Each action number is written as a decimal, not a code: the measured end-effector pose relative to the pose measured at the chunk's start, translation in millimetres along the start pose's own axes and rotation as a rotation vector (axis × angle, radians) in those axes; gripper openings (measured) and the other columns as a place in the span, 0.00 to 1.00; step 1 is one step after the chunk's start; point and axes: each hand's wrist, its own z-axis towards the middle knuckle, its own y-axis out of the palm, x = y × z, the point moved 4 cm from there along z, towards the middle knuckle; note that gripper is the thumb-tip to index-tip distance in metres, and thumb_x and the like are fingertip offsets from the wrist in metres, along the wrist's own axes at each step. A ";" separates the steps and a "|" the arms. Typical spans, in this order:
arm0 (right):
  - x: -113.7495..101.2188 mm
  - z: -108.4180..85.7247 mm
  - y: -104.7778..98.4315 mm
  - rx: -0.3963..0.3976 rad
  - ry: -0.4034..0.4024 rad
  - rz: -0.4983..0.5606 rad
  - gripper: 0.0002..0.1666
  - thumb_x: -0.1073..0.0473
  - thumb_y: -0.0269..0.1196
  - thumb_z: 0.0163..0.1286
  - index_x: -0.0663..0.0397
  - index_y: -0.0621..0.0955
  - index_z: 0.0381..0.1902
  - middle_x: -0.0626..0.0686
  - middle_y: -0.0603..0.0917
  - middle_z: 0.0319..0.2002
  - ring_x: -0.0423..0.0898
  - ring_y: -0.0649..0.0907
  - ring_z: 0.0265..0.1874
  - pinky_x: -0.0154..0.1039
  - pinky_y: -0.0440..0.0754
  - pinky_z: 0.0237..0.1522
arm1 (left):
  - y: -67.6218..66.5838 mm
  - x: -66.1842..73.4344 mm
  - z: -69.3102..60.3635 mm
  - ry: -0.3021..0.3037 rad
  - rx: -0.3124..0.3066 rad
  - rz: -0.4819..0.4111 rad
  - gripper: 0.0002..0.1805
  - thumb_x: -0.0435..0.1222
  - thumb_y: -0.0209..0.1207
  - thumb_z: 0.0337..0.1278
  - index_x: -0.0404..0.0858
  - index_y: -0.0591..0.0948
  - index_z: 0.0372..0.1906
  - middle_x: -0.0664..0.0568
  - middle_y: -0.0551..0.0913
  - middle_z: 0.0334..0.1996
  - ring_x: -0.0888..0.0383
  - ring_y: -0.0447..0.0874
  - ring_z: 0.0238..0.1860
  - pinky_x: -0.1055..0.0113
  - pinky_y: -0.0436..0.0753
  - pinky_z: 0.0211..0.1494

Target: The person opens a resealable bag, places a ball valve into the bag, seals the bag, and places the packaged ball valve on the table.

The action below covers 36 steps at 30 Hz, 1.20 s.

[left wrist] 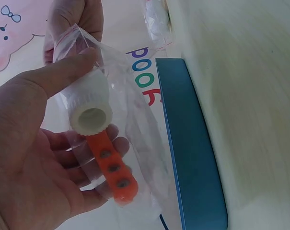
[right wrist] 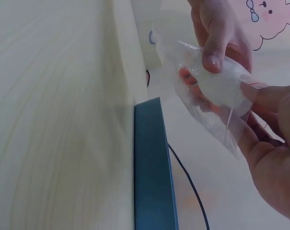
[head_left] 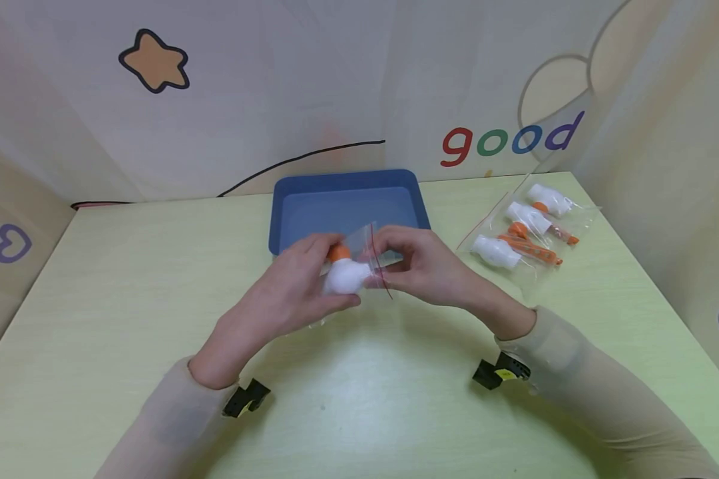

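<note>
A clear zip bag (head_left: 359,238) with a red seal line is held up over the table between both hands. Inside it are a white bulb-shaped plastic piece (head_left: 345,277) and an orange piece (head_left: 338,253). The left wrist view shows a round hole in the white piece's ribbed end and dark spots along an orange strip (left wrist: 112,167). My left hand (head_left: 281,289) grips the bag around the white piece, thumb on the near side. My right hand (head_left: 428,266) pinches the bag by its sealed edge; its fingertips are partly hidden behind the plastic.
A blue tray (head_left: 277,213) stands behind the hands at the table's back edge. To the right lies a larger clear bag (head_left: 530,269) holding several white and orange pieces. A printed curtain (head_left: 311,80) hangs behind the pale green table (head_left: 126,319).
</note>
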 end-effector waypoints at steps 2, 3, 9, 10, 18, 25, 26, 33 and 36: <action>0.7 -0.3 -0.5 -0.006 0.010 0.000 0.14 0.75 0.71 0.63 0.62 0.83 0.46 0.55 0.82 0.48 0.53 0.82 0.49 0.47 0.87 0.47 | 0.5 0.2 0.2 -0.012 0.006 -0.007 0.42 0.44 0.79 0.48 0.29 0.72 0.65 0.45 0.79 0.51 0.52 0.78 0.45 0.62 0.84 0.44; 0.8 -0.4 -1.0 -0.007 0.013 0.001 0.15 0.75 0.71 0.63 0.62 0.83 0.47 0.55 0.83 0.49 0.53 0.82 0.50 0.47 0.87 0.47 | 0.4 0.2 0.3 -0.017 0.013 -0.015 0.42 0.43 0.79 0.48 0.29 0.73 0.64 0.46 0.79 0.50 0.52 0.78 0.44 0.62 0.85 0.43; -1.8 -2.7 -8.8 0.056 -0.018 -0.021 0.16 0.75 0.69 0.65 0.63 0.83 0.50 0.54 0.83 0.50 0.50 0.83 0.53 0.46 0.85 0.51 | -3.2 -2.4 0.1 -0.047 0.069 -0.037 0.39 0.43 0.78 0.49 0.29 0.73 0.62 0.48 0.79 0.47 0.53 0.78 0.43 0.62 0.85 0.41; -2.5 -3.5 -10.8 0.080 -0.028 -0.034 0.15 0.75 0.68 0.66 0.62 0.83 0.50 0.53 0.83 0.49 0.50 0.82 0.52 0.46 0.85 0.52 | -4.2 -3.4 -0.2 -0.056 0.079 -0.038 0.39 0.43 0.78 0.49 0.29 0.73 0.62 0.48 0.79 0.47 0.53 0.78 0.43 0.61 0.85 0.42; 0.2 -10.3 -17.8 0.138 0.046 -0.180 0.11 0.64 0.70 0.69 0.56 0.80 0.46 0.51 0.79 0.42 0.47 0.79 0.42 0.44 0.83 0.45 | -9.1 -9.8 -2.4 -0.107 0.153 -0.043 0.41 0.44 0.77 0.50 0.29 0.72 0.64 0.46 0.78 0.50 0.51 0.78 0.44 0.59 0.84 0.42; 4.7 -10.0 -2.4 0.027 0.127 -0.074 0.16 0.63 0.69 0.71 0.56 0.76 0.52 0.55 0.85 0.42 0.53 0.85 0.41 0.54 0.88 0.33 | -8.0 -11.1 -1.7 -0.128 0.184 -0.047 0.39 0.43 0.76 0.51 0.29 0.72 0.63 0.45 0.77 0.50 0.51 0.78 0.43 0.59 0.84 0.39; 5.2 -9.1 -0.9 0.031 0.118 -0.049 0.17 0.65 0.69 0.71 0.58 0.77 0.54 0.56 0.85 0.43 0.55 0.86 0.42 0.57 0.87 0.33 | -8.0 -10.8 -1.5 -0.127 0.187 -0.046 0.39 0.43 0.76 0.52 0.29 0.72 0.63 0.45 0.77 0.50 0.51 0.78 0.43 0.59 0.84 0.39; 6.2 -4.8 4.0 0.038 0.084 -0.022 0.34 0.67 0.67 0.71 0.56 0.72 0.73 0.57 0.86 0.47 0.57 0.86 0.41 0.56 0.88 0.36 | -7.3 -7.4 -0.9 -0.102 0.184 -0.042 0.40 0.43 0.76 0.52 0.28 0.71 0.65 0.43 0.77 0.52 0.50 0.77 0.44 0.60 0.84 0.39; 5.3 -3.5 4.2 0.051 0.069 -0.040 0.32 0.68 0.66 0.72 0.58 0.73 0.72 0.57 0.85 0.47 0.55 0.87 0.39 0.51 0.88 0.38 | -6.2 -6.0 0.0 -0.094 0.175 -0.041 0.42 0.43 0.76 0.52 0.27 0.70 0.66 0.42 0.76 0.53 0.50 0.77 0.46 0.60 0.84 0.40</action>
